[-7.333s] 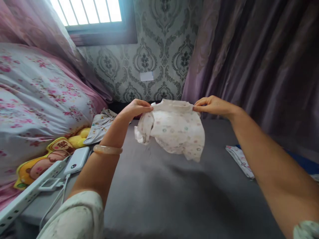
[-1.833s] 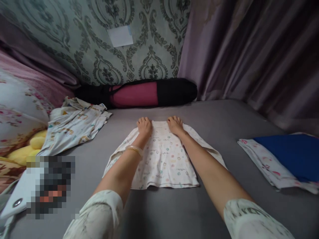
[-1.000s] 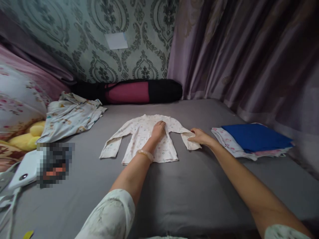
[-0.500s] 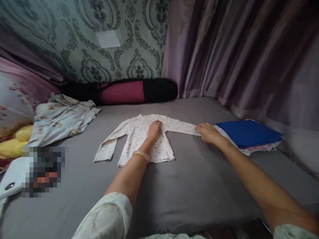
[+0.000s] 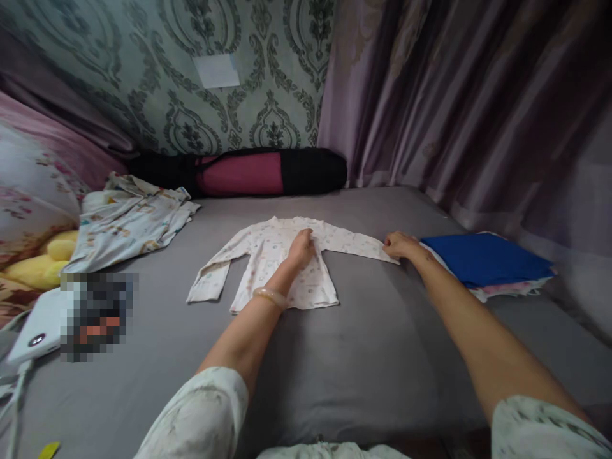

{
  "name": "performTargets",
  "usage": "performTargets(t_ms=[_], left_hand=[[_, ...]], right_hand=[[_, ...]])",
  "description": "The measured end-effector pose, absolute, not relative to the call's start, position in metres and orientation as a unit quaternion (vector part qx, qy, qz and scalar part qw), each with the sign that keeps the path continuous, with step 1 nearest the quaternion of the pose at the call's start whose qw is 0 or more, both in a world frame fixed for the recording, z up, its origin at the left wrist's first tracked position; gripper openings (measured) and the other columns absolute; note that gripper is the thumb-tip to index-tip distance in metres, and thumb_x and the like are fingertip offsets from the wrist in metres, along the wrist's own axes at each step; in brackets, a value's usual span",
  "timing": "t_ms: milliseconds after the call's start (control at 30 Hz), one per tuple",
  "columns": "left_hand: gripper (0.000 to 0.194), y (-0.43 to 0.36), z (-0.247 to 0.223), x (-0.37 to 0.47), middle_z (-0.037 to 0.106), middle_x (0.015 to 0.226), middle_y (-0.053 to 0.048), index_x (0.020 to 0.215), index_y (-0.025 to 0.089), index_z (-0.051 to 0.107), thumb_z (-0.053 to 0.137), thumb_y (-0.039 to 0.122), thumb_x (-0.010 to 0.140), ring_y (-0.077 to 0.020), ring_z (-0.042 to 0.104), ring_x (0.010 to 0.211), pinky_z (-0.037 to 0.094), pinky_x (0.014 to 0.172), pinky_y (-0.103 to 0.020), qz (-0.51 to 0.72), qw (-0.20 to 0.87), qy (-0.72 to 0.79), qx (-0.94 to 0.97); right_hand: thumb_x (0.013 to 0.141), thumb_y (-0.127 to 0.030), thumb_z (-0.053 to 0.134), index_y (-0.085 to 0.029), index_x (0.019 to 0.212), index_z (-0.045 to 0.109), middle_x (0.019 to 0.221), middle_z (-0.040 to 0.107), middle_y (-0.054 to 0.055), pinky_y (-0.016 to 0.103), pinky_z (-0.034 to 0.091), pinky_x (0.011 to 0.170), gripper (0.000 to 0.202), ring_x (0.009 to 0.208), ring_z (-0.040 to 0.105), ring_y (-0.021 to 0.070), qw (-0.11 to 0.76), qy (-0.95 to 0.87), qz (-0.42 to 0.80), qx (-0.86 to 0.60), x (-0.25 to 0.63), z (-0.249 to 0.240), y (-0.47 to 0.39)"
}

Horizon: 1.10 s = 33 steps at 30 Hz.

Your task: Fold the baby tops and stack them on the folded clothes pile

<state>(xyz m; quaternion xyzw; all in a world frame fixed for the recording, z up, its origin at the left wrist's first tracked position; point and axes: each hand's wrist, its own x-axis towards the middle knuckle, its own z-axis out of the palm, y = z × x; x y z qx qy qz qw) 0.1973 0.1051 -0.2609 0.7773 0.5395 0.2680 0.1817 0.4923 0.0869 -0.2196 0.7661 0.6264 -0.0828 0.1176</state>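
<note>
A small white long-sleeved shirt point(image 5: 268, 255) with a fine print lies spread on the grey sheet, its collar facing away from me. The left-side sleeve bends down towards me, while the right-side one stretches out to the right. On the upper chest, my left hand point(image 5: 302, 247) is closed with its fingers curled against the fabric; its fingertips are partly hidden. My right hand point(image 5: 401, 245) pinches the end of the outstretched sleeve near the cuff.
A folded pile topped with blue cloth point(image 5: 485, 258) lies at the right. Printed clothing point(image 5: 136, 223), a yellow plush toy point(image 5: 43, 261) and a white device with a cable point(image 5: 36, 328) are at the left. A black and maroon long bag point(image 5: 239, 173) rests along the wall.
My right hand has shifted slightly along the sleeve end and now pinches the cuff's upper edge. My left hand's fingers have curled more on the chest. The view has shifted a little.
</note>
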Motion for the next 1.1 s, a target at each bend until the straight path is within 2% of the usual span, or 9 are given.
performTargets(t_ms=[67, 167, 333, 467, 533, 633, 833, 933, 1100], left_hand=[[0.032, 0.081, -0.246, 0.202, 0.059, 0.115, -0.017, 0.117, 0.008, 0.056, 0.045, 0.015, 0.088, -0.0235, 0.058, 0.104, 0.045, 0.095, -0.036, 0.25, 0.156, 0.541, 0.787], [0.024, 0.032, -0.23, 0.207, 0.062, 0.101, -0.011, 0.102, 0.016, 0.063, 0.047, 0.031, 0.093, -0.0237, 0.058, 0.098, 0.046, 0.089, -0.036, 0.183, 0.123, 0.458, 0.861], [0.038, -0.029, -0.226, 0.207, 0.06, 0.104, -0.012, 0.1, 0.015, 0.062, 0.058, 0.05, 0.085, -0.0259, 0.057, 0.098, 0.047, 0.082, -0.034, 0.057, 0.113, 0.428, 0.895], [0.03, -0.044, -0.228, 0.208, 0.061, 0.104, -0.012, 0.104, 0.014, 0.059, 0.054, 0.039, 0.089, -0.0258, 0.057, 0.099, 0.047, 0.081, -0.033, 0.047, 0.092, 0.461, 0.881], [0.021, -0.047, -0.228, 0.21, 0.062, 0.102, -0.012, 0.101, 0.013, 0.06, 0.049, 0.027, 0.09, -0.0251, 0.057, 0.097, 0.047, 0.081, -0.033, 0.036, 0.073, 0.465, 0.881], [0.021, -0.048, -0.23, 0.213, 0.064, 0.097, -0.014, 0.093, 0.012, 0.063, 0.043, 0.018, 0.089, -0.0254, 0.058, 0.094, 0.046, 0.081, -0.033, 0.03, 0.061, 0.453, 0.889], [0.017, -0.038, -0.231, 0.205, 0.067, 0.084, -0.005, 0.087, 0.018, 0.063, 0.046, 0.023, 0.085, -0.0171, 0.062, 0.079, 0.044, 0.071, -0.026, 0.189, 0.192, 0.523, 0.809], [0.015, -0.035, -0.233, 0.202, 0.066, 0.075, -0.002, 0.078, 0.02, 0.062, 0.048, 0.023, 0.081, -0.0161, 0.061, 0.071, 0.042, 0.065, -0.025, 0.189, 0.23, 0.518, 0.802], [0.012, -0.036, -0.239, 0.206, 0.066, 0.079, -0.004, 0.076, 0.02, 0.062, 0.052, 0.025, 0.079, -0.0176, 0.06, 0.074, 0.041, 0.064, -0.026, 0.158, 0.2, 0.46, 0.85]], right_hand=[[0.077, -0.02, 0.059, -0.018, 0.095, 0.072, 0.108, 0.068, 0.014, 0.035, 0.046, 0.078, 0.022, 0.1, 0.063, 0.0279, 0.119, 0.635, -0.096, 0.757, 0.494, -0.22, 0.09], [0.073, -0.017, 0.06, -0.018, 0.091, 0.07, 0.095, 0.07, 0.013, 0.032, 0.046, 0.069, 0.021, 0.089, 0.065, 0.0262, 0.107, 0.646, -0.114, 0.748, 0.498, -0.224, 0.093], [0.072, -0.012, 0.061, -0.018, 0.091, 0.067, 0.09, 0.069, 0.007, 0.026, 0.044, 0.065, 0.021, 0.079, 0.063, 0.0196, 0.042, 0.683, -0.131, 0.718, 0.51, -0.225, 0.101], [0.074, -0.013, 0.063, -0.017, 0.085, 0.066, 0.086, 0.068, 0.005, 0.023, 0.044, 0.065, 0.012, 0.077, 0.061, 0.0161, -0.009, 0.687, -0.15, 0.711, 0.523, -0.213, 0.109], [0.075, -0.015, 0.064, -0.017, 0.085, 0.066, 0.085, 0.067, 0.005, 0.022, 0.044, 0.063, 0.01, 0.073, 0.06, 0.0149, -0.026, 0.683, -0.167, 0.711, 0.529, -0.208, 0.112], [0.078, -0.018, 0.062, -0.018, 0.089, 0.065, 0.084, 0.067, 0.004, 0.022, 0.044, 0.055, 0.011, 0.066, 0.059, 0.0137, -0.033, 0.678, -0.199, 0.707, 0.535, -0.203, 0.115], [0.077, -0.016, 0.064, -0.018, 0.083, 0.065, 0.087, 0.069, 0.005, 0.024, 0.048, 0.066, 0.007, 0.079, 0.063, 0.0166, -0.067, 0.7, -0.159, 0.693, 0.544, -0.199, 0.126], [0.076, -0.016, 0.064, -0.017, 0.082, 0.066, 0.086, 0.069, 0.005, 0.025, 0.048, 0.068, 0.007, 0.079, 0.063, 0.017, -0.053, 0.693, -0.155, 0.702, 0.543, -0.201, 0.13], [0.073, -0.014, 0.066, -0.016, 0.077, 0.067, 0.077, 0.068, 0.003, 0.024, 0.047, 0.063, 0.005, 0.07, 0.062, 0.0155, -0.041, 0.675, -0.138, 0.723, 0.538, -0.217, 0.128]])
